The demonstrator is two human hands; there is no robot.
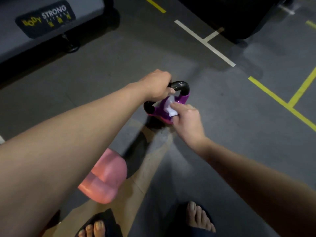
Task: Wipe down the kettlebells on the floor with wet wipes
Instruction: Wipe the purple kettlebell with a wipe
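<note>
Purple kettlebell [159, 111], low over the floor [230, 142]: my left hand [157, 86] grips its black handle [181, 85], my right hand [187, 120] pinches a white wet wipe [169, 107] against its body. Wiping underway; pink kettlebell [104, 177] seemingly awaits.

gym | kettlebells [164, 106] | taped floor lines [205, 43] | fitness-branded equipment [45, 18]

A glossy purple kettlebell [159, 111] with a curved black handle [181, 86] leans tilted mid-floor, a crumpled white wet wipe [170, 106] pressed against its upper body. A blurred pale pink kettlebell [104, 177] stands nearby.
</note>
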